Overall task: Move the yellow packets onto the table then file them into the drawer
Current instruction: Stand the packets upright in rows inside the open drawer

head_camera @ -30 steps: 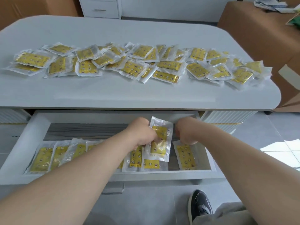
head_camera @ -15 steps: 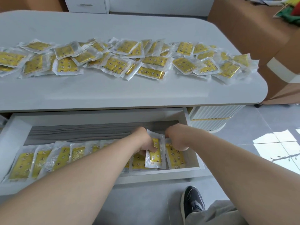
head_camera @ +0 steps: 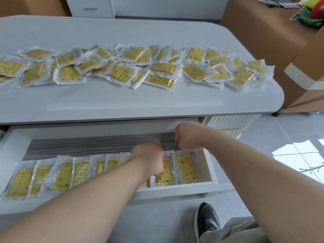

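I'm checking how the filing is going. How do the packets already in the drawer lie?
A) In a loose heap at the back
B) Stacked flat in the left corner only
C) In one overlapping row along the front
C: the yellow packets lean side by side, overlapping, in one row along the drawer's front wall, with bare grey floor behind them.

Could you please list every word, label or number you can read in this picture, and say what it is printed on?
Nothing is legible.
Filed yellow packets in the drawer: small print along the lower edge, too blurred to read.
Loose yellow packets on the table: cartoon pattern only, no readable words.
Papers, top right: blurred.
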Demonstrator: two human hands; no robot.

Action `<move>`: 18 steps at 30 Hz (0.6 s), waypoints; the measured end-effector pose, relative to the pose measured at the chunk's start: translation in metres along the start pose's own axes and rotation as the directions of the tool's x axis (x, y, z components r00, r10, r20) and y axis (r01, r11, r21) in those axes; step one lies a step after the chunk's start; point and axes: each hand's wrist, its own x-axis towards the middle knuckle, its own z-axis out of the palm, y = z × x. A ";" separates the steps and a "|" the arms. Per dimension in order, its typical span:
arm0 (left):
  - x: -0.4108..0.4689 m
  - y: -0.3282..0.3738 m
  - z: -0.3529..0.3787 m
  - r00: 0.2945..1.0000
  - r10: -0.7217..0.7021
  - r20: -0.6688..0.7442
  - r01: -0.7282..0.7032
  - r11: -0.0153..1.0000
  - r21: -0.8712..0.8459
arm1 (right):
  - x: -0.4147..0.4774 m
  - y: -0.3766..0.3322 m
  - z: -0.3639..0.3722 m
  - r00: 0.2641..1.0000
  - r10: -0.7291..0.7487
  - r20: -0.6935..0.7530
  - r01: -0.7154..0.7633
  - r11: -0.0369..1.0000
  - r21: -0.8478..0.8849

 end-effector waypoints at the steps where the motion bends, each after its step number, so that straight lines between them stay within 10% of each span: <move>1: -0.002 -0.001 -0.004 1.000 0.021 -0.012 -0.021 1.000 -0.016 | 0.000 -0.002 -0.008 0.999 0.021 -0.034 -0.020 1.000 0.015; 5: -0.009 -0.008 -0.037 0.995 0.036 -0.098 -0.047 0.992 -0.113 | -0.003 -0.003 -0.024 0.986 0.092 -0.137 -0.082 0.994 0.078; 10: -0.022 -0.025 -0.071 0.950 -0.053 -0.309 -0.032 0.964 -0.263 | 0.002 -0.009 -0.002 0.993 0.073 0.090 -0.078 0.996 0.045; 18: -0.010 -0.031 -0.100 0.658 -0.068 -0.750 -0.222 0.934 -0.279 | 0.022 -0.009 0.041 0.989 0.028 0.142 -0.015 0.996 -0.090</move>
